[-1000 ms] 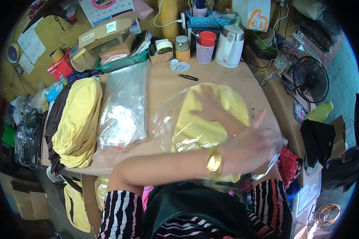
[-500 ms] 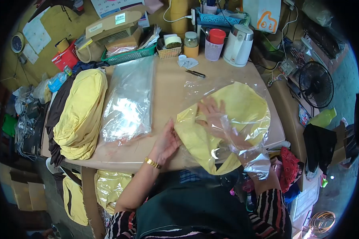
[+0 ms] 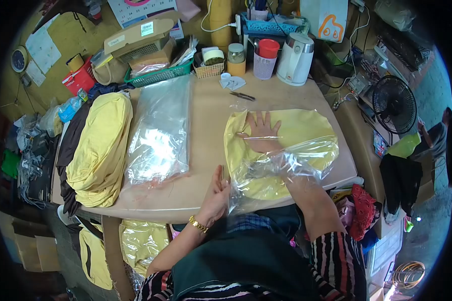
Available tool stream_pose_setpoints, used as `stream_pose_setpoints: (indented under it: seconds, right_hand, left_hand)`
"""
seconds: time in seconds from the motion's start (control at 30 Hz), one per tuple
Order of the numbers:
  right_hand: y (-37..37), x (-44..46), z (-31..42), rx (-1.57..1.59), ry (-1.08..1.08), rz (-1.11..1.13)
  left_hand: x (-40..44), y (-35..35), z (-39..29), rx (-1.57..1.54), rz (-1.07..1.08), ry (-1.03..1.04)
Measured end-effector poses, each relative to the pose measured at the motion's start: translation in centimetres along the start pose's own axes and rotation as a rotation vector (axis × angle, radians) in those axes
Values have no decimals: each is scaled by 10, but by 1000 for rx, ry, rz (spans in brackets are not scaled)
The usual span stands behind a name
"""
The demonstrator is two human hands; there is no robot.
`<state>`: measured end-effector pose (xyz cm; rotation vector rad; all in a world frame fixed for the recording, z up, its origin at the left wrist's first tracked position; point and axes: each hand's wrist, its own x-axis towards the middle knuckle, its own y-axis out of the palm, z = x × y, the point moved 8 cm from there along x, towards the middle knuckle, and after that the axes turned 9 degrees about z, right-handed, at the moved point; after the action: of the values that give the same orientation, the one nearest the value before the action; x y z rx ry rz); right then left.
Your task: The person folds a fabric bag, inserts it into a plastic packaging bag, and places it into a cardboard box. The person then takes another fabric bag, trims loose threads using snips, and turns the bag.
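A folded yellow cloth (image 3: pixel 306 125) lies on the table, partly inside a clear plastic bag (image 3: pixel 314 163). My right hand (image 3: pixel 262 131) presses flat on the cloth with its fingers spread, and the crinkled plastic crosses my wrist. Beside the bag's left edge, my left hand (image 3: pixel 218 196) has its fingers stretched out; whether it touches the plastic is hard to see. Left of it lies a stack of clear plastic bags (image 3: pixel 160 128). A pile of yellow cloth (image 3: pixel 100 148) rests on dark fabric at the table's left side.
Small black-handled snips (image 3: pixel 242 96) lie beyond the bag. Along the back stand a white kettle (image 3: pixel 295 59), a jar (image 3: pixel 236 60), a green basket (image 3: pixel 158 78) and a cardboard box (image 3: pixel 140 35). A black fan (image 3: pixel 394 105) is at right. Another person (image 3: pixel 439 135) appears at the far right.
The cloth has become flatter and squarer. My right hand has shifted slightly left and spread out, and the plastic has slid off my forearm. My left hand has moved lower.
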<state>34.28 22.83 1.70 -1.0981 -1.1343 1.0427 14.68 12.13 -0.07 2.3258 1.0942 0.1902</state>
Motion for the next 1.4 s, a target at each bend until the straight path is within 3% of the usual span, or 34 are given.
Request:
stream_pose_setpoints:
  seconds: [0.03, 0.1, 0.13, 0.2, 0.23, 0.27, 0.3, 0.37, 0.4, 0.5, 0.63, 0.73, 0.77, 0.83, 0.9, 1.03, 1.07, 1.1, 1.13, 1.27, 1.4]
  right_hand:
    - [-3, 8, -8, 84, 134, 105]
    - [-5, 10, -6, 118, 129, 108]
    - [3, 5, 12, 334, -218, 77]
    - [33, -15, 35, 349, -483, 0]
    - [16, -19, 43, 351, -483, 5]
    - [4, -22, 46, 185, -412, 52]
    - [-5, -18, 47, 17, -340, 91]
    - [-3, 2, 44, 6, -270, 70]
    - [-4, 10, 39, 8, -187, 90]
    - [-2, 26, 30, 24, -72, 130]
    - [3, 30, 28, -19, -10, 56]
    - [3, 12, 44, -2, -139, 159]
    - [-2, -1, 46, -2, -130, 154]
    - [-9, -54, 70, -43, -356, 233]
    - [-25, -89, 77, -53, -409, 208]
    - [-27, -126, 115, 75, -596, 90]
    - [-31, -132, 114, 415, -655, 372]
    - [-35, -122, 102, 413, -640, 365]
    - [-39, -105, 77, 299, -505, 319]
    - [-51, -61, -20, -137, 40, 144]
    - [-31, -51, -48, -63, 94, 77]
  left_hand:
    - [-5, -4, 2, -113, 2, -47]
    - [-21, -13, -9, -122, 17, -144]
    - [-27, -15, -7, -143, 22, -244]
    - [-26, -17, 5, -7, 144, -223]
    - [-27, -7, 8, 118, 257, -208]
    - [-26, 3, 6, 71, 214, -48]
    - [-27, 12, 7, 73, 213, -48]
    - [-29, 28, 3, 161, 316, -64]
    - [-31, 24, 9, 346, 336, -162]
    - [-34, 26, 3, 567, 360, -111]
    - [-34, 30, 9, 414, 368, -44]
    - [-43, 51, 30, 435, 573, -340]
    - [-59, 69, 13, 523, 660, -306]
    - [-73, 75, -10, 601, 761, -264]
    - [-68, -4, -35, 129, 32, -368]
    - [-43, -48, -4, -58, -121, -297]
    - [-31, -58, -11, 228, -149, -76]
    - [-28, -57, -25, 507, -172, 153]
    - [-28, -61, -20, 356, -207, 135]
    - [-38, -55, -26, 398, -232, 204]
    - [-37, -58, -17, 457, -239, 176]
